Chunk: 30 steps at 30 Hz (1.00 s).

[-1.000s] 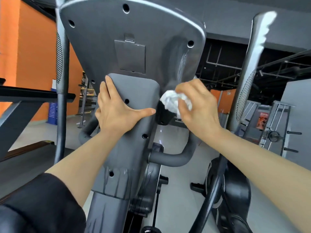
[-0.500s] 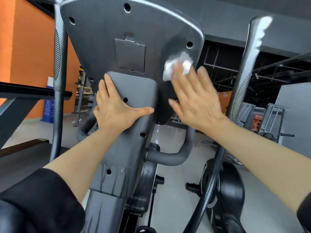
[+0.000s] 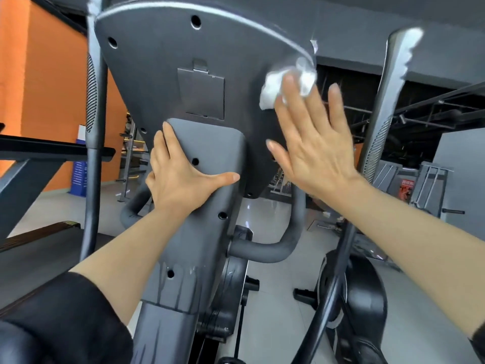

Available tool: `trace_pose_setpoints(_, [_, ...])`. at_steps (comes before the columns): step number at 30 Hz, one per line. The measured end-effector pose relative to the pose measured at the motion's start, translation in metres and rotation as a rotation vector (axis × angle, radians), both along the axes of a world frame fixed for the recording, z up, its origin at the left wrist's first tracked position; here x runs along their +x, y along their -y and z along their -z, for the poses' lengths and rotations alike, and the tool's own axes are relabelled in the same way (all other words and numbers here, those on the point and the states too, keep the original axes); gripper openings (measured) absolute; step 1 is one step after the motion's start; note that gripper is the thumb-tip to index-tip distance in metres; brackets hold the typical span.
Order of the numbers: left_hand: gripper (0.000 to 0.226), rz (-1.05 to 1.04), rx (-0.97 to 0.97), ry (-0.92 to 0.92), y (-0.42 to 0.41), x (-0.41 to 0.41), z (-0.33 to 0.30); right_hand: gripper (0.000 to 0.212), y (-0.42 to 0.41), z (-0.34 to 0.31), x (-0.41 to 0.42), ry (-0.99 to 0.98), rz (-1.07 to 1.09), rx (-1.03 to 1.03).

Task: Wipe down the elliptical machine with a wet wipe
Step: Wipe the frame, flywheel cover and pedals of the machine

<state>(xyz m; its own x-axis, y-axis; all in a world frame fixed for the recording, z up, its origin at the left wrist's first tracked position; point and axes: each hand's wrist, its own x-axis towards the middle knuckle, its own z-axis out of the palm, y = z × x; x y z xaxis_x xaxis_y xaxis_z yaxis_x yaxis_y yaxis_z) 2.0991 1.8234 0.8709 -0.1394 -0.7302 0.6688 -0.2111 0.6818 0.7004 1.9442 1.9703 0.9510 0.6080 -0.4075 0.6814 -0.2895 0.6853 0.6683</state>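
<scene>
Treadmill [image 3: 39,158] at far left, orange wall [image 3: 52,88] behind it. Left moving handlebar [image 3: 94,127] of the elliptical machine [image 3: 194,232] runs vertical just right of that. Left hand [image 3: 178,177] lies flat on the grey column cover below the console, fingers [image 3: 160,145] straight and pointing up, thumb stretched right across the cover; it holds nothing, only braces. Black sleeve [image 3: 57,321] on the left forearm, bottom left. Console back panel [image 3: 189,56] fills top centre, with screw holes and a small hatch. Streaks of moisture show low on the column. Right hand [image 3: 312,143] is spread flat against the right side of the panel, fingers straight, pressing the wet wipe [image 3: 275,88] onto the panel near its upper right edge; wipe is white, crumpled, sticking out under the fingertips. Fixed curved grip [image 3: 265,252] sits below. Right moving handlebar [image 3: 380,127] stands right of the hand, not touching it. Gym racks [image 3: 427,185] in the background at right.
</scene>
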Motion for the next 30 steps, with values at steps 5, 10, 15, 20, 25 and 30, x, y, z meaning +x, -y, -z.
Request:
trace_pose_setpoints(5, [0.147, 0.002, 0.015, -0.002, -0.003, 0.001, 0.0, 0.069, 0.007, 0.044, -0.032, -0.012, 0.251, 0.251])
trace_pose_setpoints(10, [0.145, -0.001, 0.001, -0.011, -0.004, -0.001, 0.003, 0.07, 0.009, 0.086, -0.049, 0.101, 0.303, 0.308])
trace_pose_setpoints(15, [0.143, -0.013, -0.003, -0.027, -0.003, -0.002, 0.004, 0.07, 0.027, 0.082, -0.039, 0.152, 0.219, 0.218])
trace_pose_setpoints(20, [0.143, -0.008, -0.005, -0.017, -0.002, -0.002, 0.004, 0.071, 0.024, 0.114, -0.063, 0.195, 0.29, 0.42])
trace_pose_setpoints(25, [0.142, -0.022, -0.008, -0.011, -0.002, -0.002, 0.005, 0.064, 0.018, 0.066, -0.03, 0.203, 0.008, 0.118])
trace_pose_setpoints(30, [0.142, -0.011, -0.003, -0.009, -0.002, -0.002, 0.005, 0.07, 0.016, 0.081, -0.032, 0.301, -0.027, 0.246])
